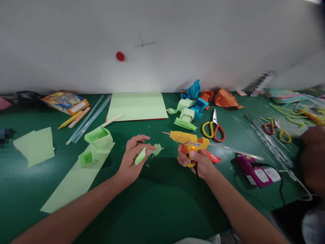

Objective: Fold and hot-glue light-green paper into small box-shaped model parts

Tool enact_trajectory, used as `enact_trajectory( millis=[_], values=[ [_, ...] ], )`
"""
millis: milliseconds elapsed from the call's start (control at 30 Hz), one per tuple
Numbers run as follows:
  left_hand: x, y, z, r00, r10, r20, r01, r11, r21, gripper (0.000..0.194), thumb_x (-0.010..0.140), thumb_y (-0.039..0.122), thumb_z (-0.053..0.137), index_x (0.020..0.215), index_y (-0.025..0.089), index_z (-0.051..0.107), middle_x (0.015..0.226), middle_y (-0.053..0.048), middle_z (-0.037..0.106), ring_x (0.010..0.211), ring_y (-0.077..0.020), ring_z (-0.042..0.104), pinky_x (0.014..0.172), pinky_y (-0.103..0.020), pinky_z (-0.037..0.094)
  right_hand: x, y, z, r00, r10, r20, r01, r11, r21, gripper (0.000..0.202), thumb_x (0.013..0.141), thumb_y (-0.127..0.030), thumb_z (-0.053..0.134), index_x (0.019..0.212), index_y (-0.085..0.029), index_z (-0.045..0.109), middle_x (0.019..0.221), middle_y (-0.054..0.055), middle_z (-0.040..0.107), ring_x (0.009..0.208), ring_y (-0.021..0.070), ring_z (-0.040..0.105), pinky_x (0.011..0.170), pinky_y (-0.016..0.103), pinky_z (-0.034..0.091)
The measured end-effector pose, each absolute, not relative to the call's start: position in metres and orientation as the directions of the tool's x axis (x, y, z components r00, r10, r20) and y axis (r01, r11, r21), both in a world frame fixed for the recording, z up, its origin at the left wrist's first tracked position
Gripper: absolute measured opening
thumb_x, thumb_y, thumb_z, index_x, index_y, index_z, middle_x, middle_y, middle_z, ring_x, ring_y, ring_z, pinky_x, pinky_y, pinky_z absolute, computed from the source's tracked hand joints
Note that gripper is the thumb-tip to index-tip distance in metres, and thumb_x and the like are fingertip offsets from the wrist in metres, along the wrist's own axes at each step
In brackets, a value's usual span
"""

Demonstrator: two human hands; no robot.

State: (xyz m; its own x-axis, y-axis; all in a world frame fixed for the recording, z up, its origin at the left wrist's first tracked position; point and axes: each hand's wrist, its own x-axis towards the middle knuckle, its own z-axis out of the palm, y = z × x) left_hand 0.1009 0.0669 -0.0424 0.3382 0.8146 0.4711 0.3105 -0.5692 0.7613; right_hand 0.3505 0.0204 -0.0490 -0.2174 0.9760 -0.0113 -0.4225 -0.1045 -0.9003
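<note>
A yellow glue gun (pixel 184 138) is gripped in my right hand (pixel 199 162), its nozzle pointing left and a clear glue stick out of its back. Between the thumb and fingers of my left hand (pixel 134 156) is a folded light green paper piece (pixel 140 156). A small crumpled green scrap (pixel 157 149) shows just right of those fingers. The nozzle is apart from the paper. Left of my left hand, two folded green paper boxes (pixel 99 136) rest on a long green strip (pixel 76 181).
Behind the hands lies a green sheet stack (pixel 138 106). Scissors (pixel 215 127), folded blue and orange papers (pixel 200 104), and a purple device (pixel 257 171) with cables are on the right. Green squares (pixel 40 145) and a box (pixel 66 101) lie left. Another person's hand (pixel 313 149) is at far right.
</note>
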Motion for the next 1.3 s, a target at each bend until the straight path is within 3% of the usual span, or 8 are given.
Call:
enact_trajectory(
  millis=[133, 400, 467, 600, 733, 867, 1067, 1300],
  values=[
    [0.093, 0.066, -0.026, 0.422, 0.703, 0.573, 0.183, -0.685, 0.705, 0.022, 0.103, 0.019, 0.049, 0.096, 0.024, 0.069, 0.099, -0.004, 0.068, 0.101, -0.0201, 0.063, 0.091, -0.037, 0.051, 0.350, 0.020, -0.052, -0.223, 0.975, -0.021, -0.429, -0.117, -0.895, 0.038, 0.082, -0.055, 0.074, 0.096, -0.020, 0.066, 0.058, -0.006, 0.043, 0.051, 0.0122, 0.037, 0.054, 0.030, 0.033],
    [0.096, 0.064, -0.034, 0.461, 0.836, 0.297, 0.159, -0.407, 0.899, 0.010, 0.103, 0.028, 0.050, 0.099, 0.023, 0.058, 0.088, -0.001, 0.063, 0.081, -0.0157, 0.061, 0.071, -0.028, 0.050, 0.349, 0.018, -0.055, -0.249, 0.968, -0.013, -0.450, -0.128, -0.884, 0.041, 0.082, -0.056, 0.073, 0.096, -0.019, 0.065, 0.057, -0.006, 0.042, 0.051, 0.0123, 0.036, 0.054, 0.030, 0.034],
    [0.098, 0.065, -0.037, 0.472, 0.836, 0.280, 0.091, -0.362, 0.928, 0.012, 0.101, 0.034, 0.055, 0.106, 0.024, 0.057, 0.094, -0.003, 0.062, 0.084, -0.0168, 0.060, 0.070, -0.028, 0.051, 0.349, 0.017, -0.054, -0.247, 0.969, -0.002, -0.459, -0.119, -0.881, 0.040, 0.082, -0.056, 0.072, 0.096, -0.019, 0.064, 0.057, -0.006, 0.042, 0.051, 0.0122, 0.035, 0.054, 0.030, 0.035],
    [0.096, 0.064, -0.043, 0.618, 0.771, 0.152, 0.025, -0.213, 0.977, 0.042, 0.100, 0.045, 0.056, 0.138, 0.032, 0.046, 0.117, -0.006, 0.052, 0.086, -0.0168, 0.054, 0.069, -0.027, 0.052, 0.348, 0.013, -0.051, -0.252, 0.968, 0.024, -0.485, -0.105, -0.868, 0.037, 0.082, -0.052, 0.074, 0.096, -0.019, 0.066, 0.058, -0.006, 0.043, 0.052, 0.0116, 0.037, 0.054, 0.028, 0.035],
    [0.089, 0.060, -0.043, 0.698, 0.716, 0.020, 0.110, -0.135, 0.985, 0.046, 0.105, 0.049, 0.043, 0.149, 0.041, 0.032, 0.128, -0.005, 0.046, 0.101, -0.0192, 0.053, 0.088, -0.032, 0.050, 0.346, 0.009, -0.050, -0.260, 0.964, 0.055, -0.511, -0.089, -0.855, 0.031, 0.083, -0.043, 0.077, 0.098, -0.018, 0.067, 0.058, -0.005, 0.047, 0.052, 0.0109, 0.039, 0.054, 0.026, 0.036],
    [0.088, 0.059, -0.041, 0.722, 0.692, 0.002, 0.150, -0.160, 0.976, 0.040, 0.105, 0.048, 0.042, 0.144, 0.037, 0.038, 0.124, -0.005, 0.048, 0.099, -0.0191, 0.052, 0.089, -0.032, 0.049, 0.345, 0.008, -0.050, -0.258, 0.964, 0.071, -0.534, -0.081, -0.842, 0.028, 0.084, -0.040, 0.078, 0.098, -0.017, 0.068, 0.059, -0.005, 0.047, 0.053, 0.0102, 0.040, 0.054, 0.025, 0.037],
    [0.094, 0.068, -0.049, 0.634, 0.766, 0.108, 0.062, -0.190, 0.980, 0.027, 0.092, 0.037, 0.068, 0.115, 0.027, 0.057, 0.109, -0.003, 0.055, 0.091, -0.0167, 0.055, 0.078, -0.027, 0.050, 0.346, 0.007, -0.051, -0.257, 0.964, 0.062, -0.566, -0.098, -0.819, 0.026, 0.086, -0.038, 0.076, 0.099, -0.018, 0.068, 0.060, -0.006, 0.045, 0.053, 0.0092, 0.038, 0.055, 0.024, 0.037],
    [0.092, 0.071, -0.054, 0.513, 0.835, 0.197, 0.059, -0.263, 0.963, 0.019, 0.088, 0.032, 0.071, 0.099, 0.020, 0.061, 0.097, -0.005, 0.065, 0.089, -0.0183, 0.064, 0.078, -0.029, 0.053, 0.343, 0.002, -0.049, -0.282, 0.959, 0.039, -0.542, -0.125, -0.831, 0.028, 0.086, -0.042, 0.076, 0.099, -0.018, 0.067, 0.061, -0.005, 0.045, 0.054, 0.0097, 0.039, 0.055, 0.025, 0.038]
  ],
)
